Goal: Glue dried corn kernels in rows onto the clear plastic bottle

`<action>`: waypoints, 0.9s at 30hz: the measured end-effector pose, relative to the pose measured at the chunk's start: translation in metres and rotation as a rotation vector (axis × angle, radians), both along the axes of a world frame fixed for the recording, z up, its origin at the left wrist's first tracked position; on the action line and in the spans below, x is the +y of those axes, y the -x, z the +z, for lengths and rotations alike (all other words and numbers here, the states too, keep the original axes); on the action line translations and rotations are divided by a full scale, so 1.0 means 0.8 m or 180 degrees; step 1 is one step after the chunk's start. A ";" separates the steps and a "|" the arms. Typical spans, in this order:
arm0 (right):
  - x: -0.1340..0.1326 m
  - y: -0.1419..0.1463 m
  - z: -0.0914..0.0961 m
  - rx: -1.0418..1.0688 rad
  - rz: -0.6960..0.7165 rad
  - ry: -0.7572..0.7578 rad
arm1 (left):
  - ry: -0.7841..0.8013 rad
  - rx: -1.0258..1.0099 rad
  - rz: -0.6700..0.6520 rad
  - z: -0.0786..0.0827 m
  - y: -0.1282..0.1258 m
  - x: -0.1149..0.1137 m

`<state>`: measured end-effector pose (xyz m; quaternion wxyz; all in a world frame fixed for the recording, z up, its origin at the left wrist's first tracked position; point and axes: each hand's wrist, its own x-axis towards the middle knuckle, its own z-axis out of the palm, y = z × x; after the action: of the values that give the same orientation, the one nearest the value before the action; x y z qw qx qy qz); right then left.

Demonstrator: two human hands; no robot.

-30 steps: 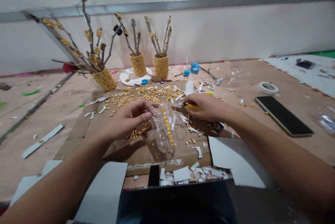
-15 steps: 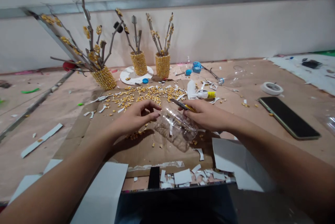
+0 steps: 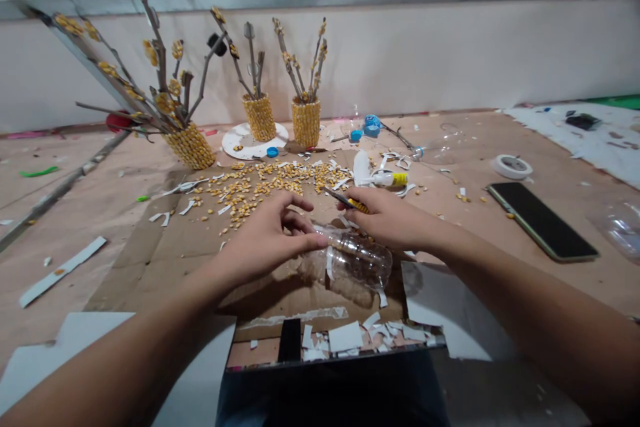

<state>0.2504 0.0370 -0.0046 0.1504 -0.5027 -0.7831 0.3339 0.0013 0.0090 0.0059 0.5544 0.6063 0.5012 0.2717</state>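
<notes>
A clear plastic bottle lies on its side over the brown cardboard, with a narrow white strip visible at its middle. My left hand is at the bottle's left end. Its fingers are curved and apart, and the thumb overlaps the plastic; a firm grip does not show. Beyond the bottle, my right hand is closed around a yellow-and-black utility knife, whose blade points up and left. Loose corn kernels are scattered past both hands.
Three kernel-covered pots with twigs stand at the back. A glue bottle, a tape roll and a phone lie to the right. White paper scraps are near the front edge, above a dark surface.
The clear bottle has shifted towards me and slightly right, and its angle has changed. My left thumb now overlaps its left end. The knife stays in my right hand.
</notes>
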 end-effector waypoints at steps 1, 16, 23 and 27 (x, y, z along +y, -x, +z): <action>-0.002 0.002 0.000 -0.0080 0.0004 -0.0102 | 0.0005 -0.0084 -0.0029 0.000 -0.002 -0.003; 0.008 -0.033 0.032 -0.0290 0.0492 0.0937 | -0.0515 0.0684 -0.1019 0.005 0.058 0.030; -0.007 -0.029 0.041 0.0346 0.0918 0.1711 | -0.0718 0.1015 -0.1266 0.005 0.064 0.036; -0.013 -0.021 0.034 0.0316 0.0998 0.1764 | -0.0748 0.1141 -0.1305 0.004 0.064 0.039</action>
<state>0.2669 0.0267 0.0222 -0.0075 -0.3809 -0.7219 0.5777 -0.0501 0.0405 0.0093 0.4263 0.7933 0.4233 0.0988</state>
